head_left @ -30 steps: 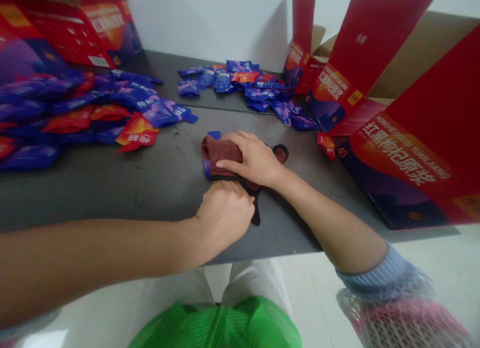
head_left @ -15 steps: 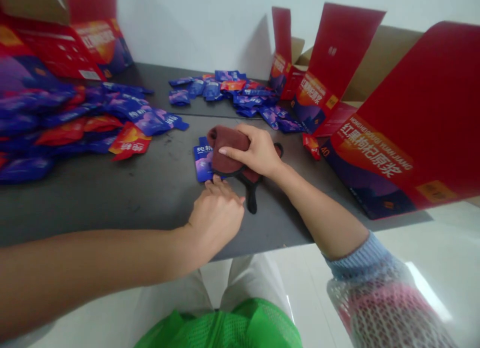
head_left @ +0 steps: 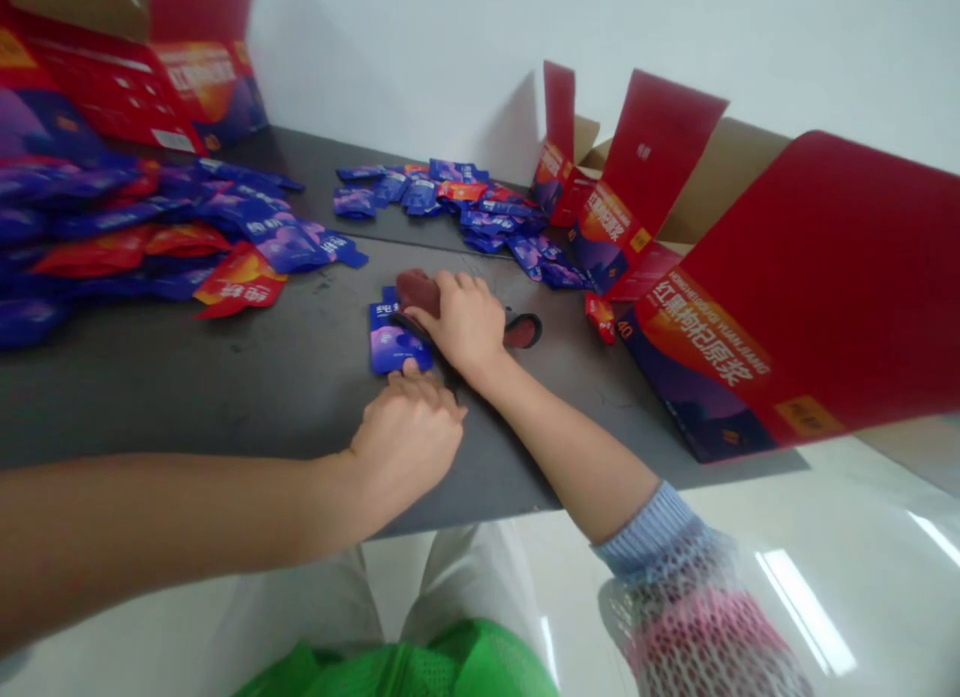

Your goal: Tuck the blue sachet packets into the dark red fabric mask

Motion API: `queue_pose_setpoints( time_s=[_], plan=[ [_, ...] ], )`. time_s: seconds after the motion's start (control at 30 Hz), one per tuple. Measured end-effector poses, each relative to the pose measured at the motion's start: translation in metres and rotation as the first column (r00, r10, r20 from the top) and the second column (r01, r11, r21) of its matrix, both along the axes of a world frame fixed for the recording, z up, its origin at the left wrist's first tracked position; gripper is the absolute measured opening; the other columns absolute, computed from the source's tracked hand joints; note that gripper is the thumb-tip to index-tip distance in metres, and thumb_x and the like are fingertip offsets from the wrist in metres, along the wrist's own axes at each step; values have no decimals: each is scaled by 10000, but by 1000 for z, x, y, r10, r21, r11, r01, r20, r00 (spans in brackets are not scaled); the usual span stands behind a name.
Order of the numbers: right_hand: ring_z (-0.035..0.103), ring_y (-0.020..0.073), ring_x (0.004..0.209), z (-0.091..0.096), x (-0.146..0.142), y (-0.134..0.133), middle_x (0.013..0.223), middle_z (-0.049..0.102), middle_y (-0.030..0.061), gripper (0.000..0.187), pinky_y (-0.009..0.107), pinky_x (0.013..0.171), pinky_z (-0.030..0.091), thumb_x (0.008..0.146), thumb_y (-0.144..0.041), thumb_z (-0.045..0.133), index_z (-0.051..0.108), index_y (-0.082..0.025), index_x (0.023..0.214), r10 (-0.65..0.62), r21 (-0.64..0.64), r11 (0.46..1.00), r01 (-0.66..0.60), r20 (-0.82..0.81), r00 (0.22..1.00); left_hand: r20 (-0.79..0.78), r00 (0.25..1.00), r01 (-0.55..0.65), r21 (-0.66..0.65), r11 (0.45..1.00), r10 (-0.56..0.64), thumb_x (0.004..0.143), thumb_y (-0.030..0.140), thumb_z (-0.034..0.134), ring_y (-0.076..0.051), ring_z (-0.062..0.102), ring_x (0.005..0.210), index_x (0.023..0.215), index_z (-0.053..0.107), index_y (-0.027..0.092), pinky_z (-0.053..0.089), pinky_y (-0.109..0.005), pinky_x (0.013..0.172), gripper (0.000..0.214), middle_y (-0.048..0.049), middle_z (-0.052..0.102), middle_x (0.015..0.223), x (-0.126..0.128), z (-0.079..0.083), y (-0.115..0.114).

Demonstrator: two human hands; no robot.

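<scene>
My right hand (head_left: 461,322) presses down on a maroon cloth pad (head_left: 417,292) and closes over it. A black-edged loop of the pad (head_left: 523,329) sticks out to the right of that hand. A blue and purple sachet (head_left: 396,349) lies flat on the table, partly under the pad's edge. My left hand (head_left: 405,445) sits just below it, with a fingertip touching the sachet's lower edge.
Heaps of blue and red sachets (head_left: 112,227) cover the table's left side, and another spread (head_left: 457,202) lies at the back. Opened red cartons (head_left: 720,297) stand at the right. A green mesh bag (head_left: 397,672) lies on my lap, below the table's front edge.
The sachet has come out from under the cloth pad and shows more. My right hand has slid left over the pad, and my left hand has moved off the pad to the sachet's edge.
</scene>
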State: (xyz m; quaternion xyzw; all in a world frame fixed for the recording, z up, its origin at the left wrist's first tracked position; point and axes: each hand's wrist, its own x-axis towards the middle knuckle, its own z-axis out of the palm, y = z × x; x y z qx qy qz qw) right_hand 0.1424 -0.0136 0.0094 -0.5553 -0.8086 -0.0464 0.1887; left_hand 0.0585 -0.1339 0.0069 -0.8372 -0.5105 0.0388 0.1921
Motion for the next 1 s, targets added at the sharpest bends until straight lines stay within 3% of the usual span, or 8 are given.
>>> queue_pose_setpoints(
  time_s=[0.27,0.47,0.63,0.73,0.8,0.87,0.93,1.0],
  plan=[
    [630,283,1072,12,63,26,1128,688,99,424,379,830,517,831,-521,693,642,-209,1115,-256,-106,960,258,34,966,3,1000,7,51,999,-7,966,196,432,-342,736,788,1077,722,-76,543,-372,628,413,-385,683,1033,0,-6,2],
    [608,351,1152,18,64,22,1214,653,182,481,473,886,517,865,-473,658,607,-134,1202,-426,-73,896,438,130,895,28,999,-40,27,999,39,947,178,479,-355,733,835,1133,698,-82,542,-375,619,387,-402,659,1088,4,-10,-1],
    [587,355,1169,14,55,15,1242,629,183,467,505,914,502,899,-443,615,578,-113,1226,-431,-43,897,440,138,892,124,977,-146,-191,971,172,941,237,494,-335,728,753,1013,761,-6,512,-352,544,368,-312,726,901,-2,20,-1],
    [583,353,1168,13,55,15,1240,627,186,463,500,911,497,901,-443,612,577,-112,1222,-433,-58,895,443,132,892,223,970,-38,-238,970,93,966,355,420,-310,726,728,855,793,126,528,-377,605,452,-188,731,726,-29,51,24],
    [577,354,1172,13,56,16,1243,625,188,467,500,916,491,897,-438,617,574,-110,1227,-426,-56,898,436,125,896,265,964,19,-179,984,30,972,413,378,-318,723,890,969,786,144,543,-416,759,488,-173,759,885,-56,60,56],
    [571,359,1178,12,57,17,1243,624,190,473,505,921,486,893,-437,622,574,-107,1228,-417,-50,904,425,116,901,290,946,206,-195,959,-144,942,298,412,-285,638,1170,1204,719,206,466,-421,995,414,-111,711,1226,-86,53,93],
    [571,362,1176,11,57,17,1241,625,191,477,510,919,486,889,-436,627,575,-104,1227,-412,-47,907,419,107,905,276,921,358,-311,881,-276,883,199,445,-294,426,1409,1371,609,272,343,-466,1123,520,-56,517,1502,-111,35,123],
    [576,363,1168,10,58,17,1237,628,192,478,514,909,489,885,-433,632,578,-103,1227,-412,-45,907,418,99,906,256,933,339,-378,861,-254,826,177,499,-343,269,1489,1511,423,345,268,-578,1137,710,-39,349,1611,-127,14,137]
  ],
)
